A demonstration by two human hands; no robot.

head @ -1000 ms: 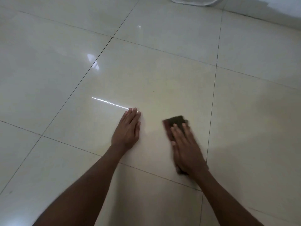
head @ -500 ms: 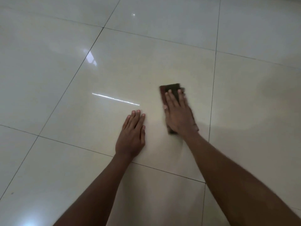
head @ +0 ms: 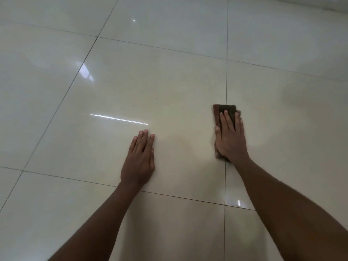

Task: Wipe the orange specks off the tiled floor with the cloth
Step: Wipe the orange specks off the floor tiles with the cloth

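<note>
A dark brown folded cloth (head: 227,109) lies flat on the glossy cream tiled floor (head: 169,81), right on a grout line. My right hand (head: 230,138) presses down on it with fingers spread; only the cloth's far end shows beyond the fingertips. My left hand (head: 140,161) rests palm-down on the tile to the left, fingers together, holding nothing. I see no orange specks on the tiles; one tiny dark dot (head: 156,98) sits further out.
Large tiles with thin dark grout lines stretch all around. A bright streak of reflected light (head: 118,119) lies just beyond my left hand. A darker band (head: 310,4) runs along the top right corner.
My right hand has slid the cloth to the right, onto the grout line, after first pushing it away from me. The left hand has stayed planted.
</note>
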